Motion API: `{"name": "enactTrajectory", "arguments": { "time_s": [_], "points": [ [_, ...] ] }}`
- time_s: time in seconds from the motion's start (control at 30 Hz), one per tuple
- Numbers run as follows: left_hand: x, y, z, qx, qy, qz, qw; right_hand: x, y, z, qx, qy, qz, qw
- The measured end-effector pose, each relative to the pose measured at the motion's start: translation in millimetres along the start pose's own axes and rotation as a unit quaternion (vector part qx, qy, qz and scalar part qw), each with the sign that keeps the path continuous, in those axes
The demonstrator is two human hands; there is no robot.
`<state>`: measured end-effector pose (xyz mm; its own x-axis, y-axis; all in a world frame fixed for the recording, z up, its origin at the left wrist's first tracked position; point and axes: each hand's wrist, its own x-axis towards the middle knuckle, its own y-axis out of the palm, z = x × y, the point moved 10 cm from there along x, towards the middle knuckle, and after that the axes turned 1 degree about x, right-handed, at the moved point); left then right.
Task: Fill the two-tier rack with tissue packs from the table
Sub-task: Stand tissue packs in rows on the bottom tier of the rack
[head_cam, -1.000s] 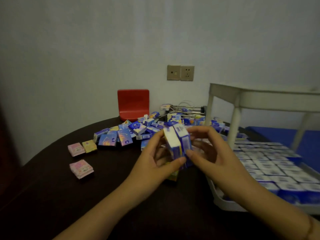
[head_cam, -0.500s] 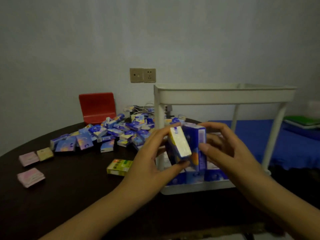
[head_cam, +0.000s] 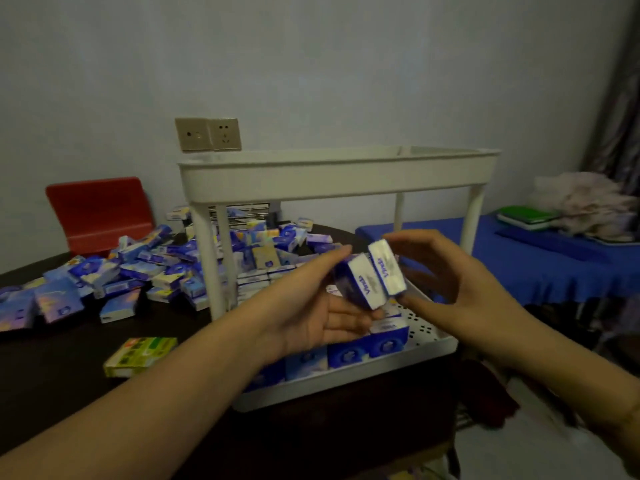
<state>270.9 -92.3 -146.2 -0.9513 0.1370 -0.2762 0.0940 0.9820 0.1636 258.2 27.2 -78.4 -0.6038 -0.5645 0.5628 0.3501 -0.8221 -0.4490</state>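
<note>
A white two-tier rack [head_cam: 339, 173] stands on the dark table [head_cam: 62, 382]. Its lower tray holds rows of blue tissue packs [head_cam: 360, 351]; no packs show above the top tier's rim. In front of the rack's open side, my left hand [head_cam: 311, 306] holds one blue and white pack [head_cam: 360, 284] between thumb and fingers. My right hand [head_cam: 460, 282] pinches a second pack [head_cam: 387, 268] right beside it, the two packs touching. A heap of loose tissue packs [head_cam: 138, 268] lies on the table to the left and behind the rack.
A green and yellow pack [head_cam: 140, 355] lies alone near the table's front. A red chair back [head_cam: 98, 213] stands behind the heap. A wall socket [head_cam: 207, 133] is above. A blue-covered bed [head_cam: 554, 258] with green items and cloth sits at the right.
The view swung right, so the rack now fills the middle. Both hands carried the two packs rightward to the rack's lower tier opening and turned them flatter.
</note>
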Motion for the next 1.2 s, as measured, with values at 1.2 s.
{"name": "enactTrajectory", "arguments": {
  "time_s": [1.2],
  "points": [
    [89,-44,6,0.707,0.111,-0.122,0.688,44,24,-159,-0.327,0.203,0.144,0.912]
  ]
}}
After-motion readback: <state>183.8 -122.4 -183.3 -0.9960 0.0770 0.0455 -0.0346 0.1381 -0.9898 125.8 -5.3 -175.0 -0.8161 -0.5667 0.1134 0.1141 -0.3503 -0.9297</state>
